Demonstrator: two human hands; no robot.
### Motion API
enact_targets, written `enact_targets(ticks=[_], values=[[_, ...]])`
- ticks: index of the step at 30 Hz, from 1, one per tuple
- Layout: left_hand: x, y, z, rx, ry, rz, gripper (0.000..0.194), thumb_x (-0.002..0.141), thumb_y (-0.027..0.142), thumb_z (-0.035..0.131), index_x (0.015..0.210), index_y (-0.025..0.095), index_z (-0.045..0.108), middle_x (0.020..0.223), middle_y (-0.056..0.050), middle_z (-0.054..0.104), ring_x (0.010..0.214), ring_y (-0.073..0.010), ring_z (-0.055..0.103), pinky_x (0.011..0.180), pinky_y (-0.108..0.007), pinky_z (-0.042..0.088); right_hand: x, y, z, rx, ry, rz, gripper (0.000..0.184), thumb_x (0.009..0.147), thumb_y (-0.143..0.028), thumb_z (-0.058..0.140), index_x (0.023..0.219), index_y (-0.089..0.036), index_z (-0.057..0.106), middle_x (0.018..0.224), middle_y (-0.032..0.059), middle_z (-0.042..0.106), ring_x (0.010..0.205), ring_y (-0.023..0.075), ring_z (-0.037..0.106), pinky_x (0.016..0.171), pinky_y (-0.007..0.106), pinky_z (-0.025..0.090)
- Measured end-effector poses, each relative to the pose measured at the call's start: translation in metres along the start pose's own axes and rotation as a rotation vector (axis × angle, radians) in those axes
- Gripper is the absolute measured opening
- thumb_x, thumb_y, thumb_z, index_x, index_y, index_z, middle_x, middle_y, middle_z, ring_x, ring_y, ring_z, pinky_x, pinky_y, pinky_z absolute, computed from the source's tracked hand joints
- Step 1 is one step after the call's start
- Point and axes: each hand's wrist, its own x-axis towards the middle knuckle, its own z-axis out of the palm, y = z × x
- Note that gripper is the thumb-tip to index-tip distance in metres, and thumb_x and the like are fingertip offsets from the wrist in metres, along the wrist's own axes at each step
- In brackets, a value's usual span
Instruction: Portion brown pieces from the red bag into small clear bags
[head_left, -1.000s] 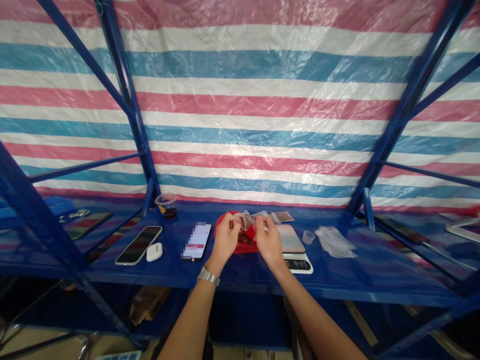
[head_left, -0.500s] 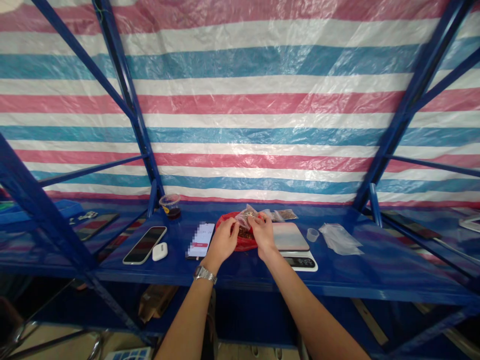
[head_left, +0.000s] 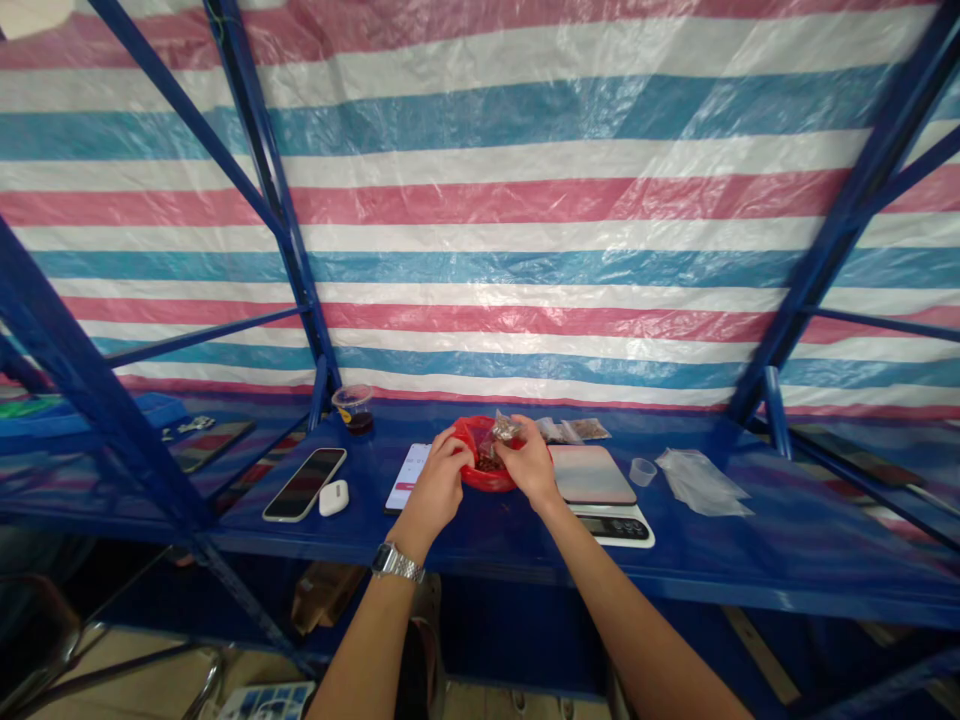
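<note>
A red plastic bag [head_left: 487,481] stands open on the blue shelf, with small brown pieces [head_left: 489,460] inside; they look like beans or seeds. My left hand [head_left: 441,478], wearing a metal watch [head_left: 397,562], has its fingers closed on the bag's left rim. Over the bag's right side, my right hand [head_left: 529,462] is closed on a small clear plastic bag [head_left: 506,427] with brownish contents. Just right of that hand sits a digital scale [head_left: 596,475] with a silver plate. Several filled small bags [head_left: 587,429] lie behind it.
A small clear cup [head_left: 643,471] and a stack of empty plastic bags [head_left: 701,482] lie right of the scale. To the left are a lit phone [head_left: 409,475], a white earbud case [head_left: 334,497], a dark phone [head_left: 306,485] and a tub of dark liquid [head_left: 355,410]. Blue posts [head_left: 289,215] flank the shelf.
My left hand has moved from the small clear bag to the red bag's rim, which is now spread wider. My right hand keeps the small bag. The view has shifted slightly.
</note>
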Motion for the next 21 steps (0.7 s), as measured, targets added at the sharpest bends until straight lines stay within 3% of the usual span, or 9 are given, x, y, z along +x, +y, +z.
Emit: enact_targets(ticks=[4,8,14,19,21], values=[[-0.001,0.003,0.005,-0.067,0.034,0.034,0.041,0.070,-0.011,0.040,0.080,0.023,0.061,0.112,-0.007,0.063,0.133,-0.0251,0.048,0.118,-0.053,0.039,0.003,-0.015,-0.003,0.025,-0.060,-0.030,0.025,0.081,-0.034,0.062,0.104,-0.023,0.066,0.095,0.0058,0.077,0.086,0.0235,0.073,0.083,0.037,0.057],[-0.001,0.012,0.009,-0.066,0.065,-0.105,0.038,0.061,-0.010,0.047,0.078,0.022,0.058,0.108,-0.007,0.061,0.122,-0.0263,0.053,0.113,-0.051,0.045,0.001,-0.022,-0.006,-0.001,-0.111,-0.004,0.021,0.082,-0.039,0.065,0.096,-0.023,0.067,0.084,0.0041,0.076,0.077,0.0240,0.072,0.073,0.035,0.057],[0.009,0.040,0.007,0.045,0.235,-0.224,0.022,0.076,0.003,0.056,0.070,0.023,0.051,0.107,-0.008,0.060,0.122,-0.0291,0.052,0.112,-0.048,0.044,-0.003,-0.025,-0.011,-0.030,-0.104,-0.003,0.020,0.083,-0.042,0.068,0.089,-0.023,0.066,0.080,0.0035,0.075,0.075,0.0237,0.072,0.072,0.034,0.056],[0.019,0.050,0.019,0.195,0.163,-0.330,0.007,0.090,0.019,0.057,0.094,0.023,0.060,0.109,-0.011,0.065,0.112,-0.0324,0.055,0.099,-0.050,0.046,-0.005,-0.028,-0.016,0.034,-0.178,-0.002,0.022,0.084,-0.045,0.069,0.086,-0.023,0.064,0.083,0.0029,0.076,0.078,0.0230,0.073,0.074,0.033,0.056],[0.021,0.047,0.027,0.221,0.132,-0.365,0.020,0.091,0.024,0.059,0.111,0.022,0.059,0.120,-0.013,0.066,0.118,-0.0354,0.053,0.100,-0.053,0.042,-0.005,-0.030,-0.019,0.034,-0.200,-0.019,0.023,0.085,-0.046,0.068,0.083,-0.023,0.064,0.083,0.0036,0.076,0.081,0.0235,0.073,0.077,0.034,0.056]])
